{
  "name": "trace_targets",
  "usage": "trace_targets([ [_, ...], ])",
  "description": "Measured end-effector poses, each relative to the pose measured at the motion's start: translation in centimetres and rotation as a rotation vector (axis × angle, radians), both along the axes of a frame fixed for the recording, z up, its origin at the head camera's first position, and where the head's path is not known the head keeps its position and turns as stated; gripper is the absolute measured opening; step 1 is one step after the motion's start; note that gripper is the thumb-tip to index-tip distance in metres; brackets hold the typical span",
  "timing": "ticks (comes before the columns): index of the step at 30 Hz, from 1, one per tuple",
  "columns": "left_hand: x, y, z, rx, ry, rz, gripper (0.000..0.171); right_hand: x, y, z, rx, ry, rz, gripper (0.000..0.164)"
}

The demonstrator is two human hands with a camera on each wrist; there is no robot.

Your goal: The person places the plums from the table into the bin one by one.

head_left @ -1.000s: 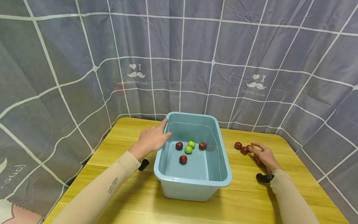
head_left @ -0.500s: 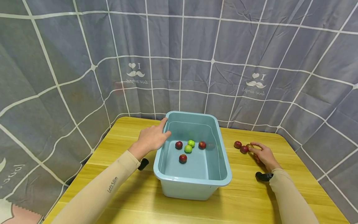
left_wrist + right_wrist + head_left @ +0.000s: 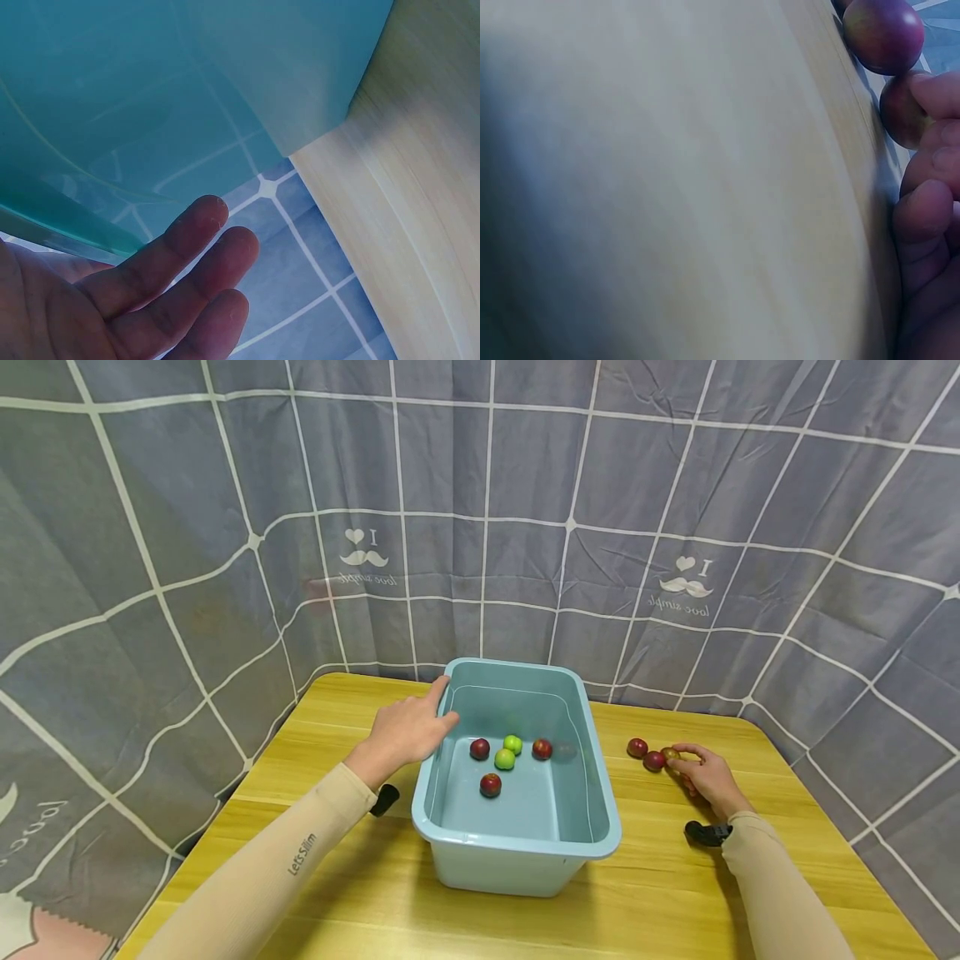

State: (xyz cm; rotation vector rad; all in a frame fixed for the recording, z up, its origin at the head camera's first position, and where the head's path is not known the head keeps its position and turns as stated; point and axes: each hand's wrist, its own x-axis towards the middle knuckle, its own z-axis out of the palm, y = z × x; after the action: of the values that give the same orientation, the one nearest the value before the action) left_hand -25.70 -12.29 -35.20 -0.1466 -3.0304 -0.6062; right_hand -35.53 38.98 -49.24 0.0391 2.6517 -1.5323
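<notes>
A pale blue plastic tub [image 3: 517,852] stands mid-table with small fruit inside: red plums [image 3: 491,785] and green fruits [image 3: 505,759]. My left hand [image 3: 408,727] holds the tub's left rim, thumb over the inner side and index finger along the edge. In the left wrist view, its other fingers [image 3: 214,262] extend outside the tub below the rim. To the right of the tub, my right hand [image 3: 708,777] pinches a reddish-green plum [image 3: 670,755] between thumb and fingers, low at the tabletop. Two dark red plums [image 3: 654,761] lie just left of it; one shows in the right wrist view [image 3: 885,34].
The yellow wooden table [image 3: 337,893] reaches back to a grey curtain [image 3: 525,468] with white grid lines, which also hangs along both sides. Each wrist wears a black strap [image 3: 707,834] below a beige sleeve [image 3: 780,885].
The hands and fruit have stayed almost in place. The whole scene shifts up slightly after the first frame, as the head view tilts a little.
</notes>
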Motion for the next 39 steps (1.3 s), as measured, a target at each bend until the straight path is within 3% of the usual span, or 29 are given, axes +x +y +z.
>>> trace_targets([
  [39,0.17,-0.13,0.14,0.007,-0.006,-0.007,0.073,0.16,-0.21,0.23,0.045,0.006,-0.002,0.061],
])
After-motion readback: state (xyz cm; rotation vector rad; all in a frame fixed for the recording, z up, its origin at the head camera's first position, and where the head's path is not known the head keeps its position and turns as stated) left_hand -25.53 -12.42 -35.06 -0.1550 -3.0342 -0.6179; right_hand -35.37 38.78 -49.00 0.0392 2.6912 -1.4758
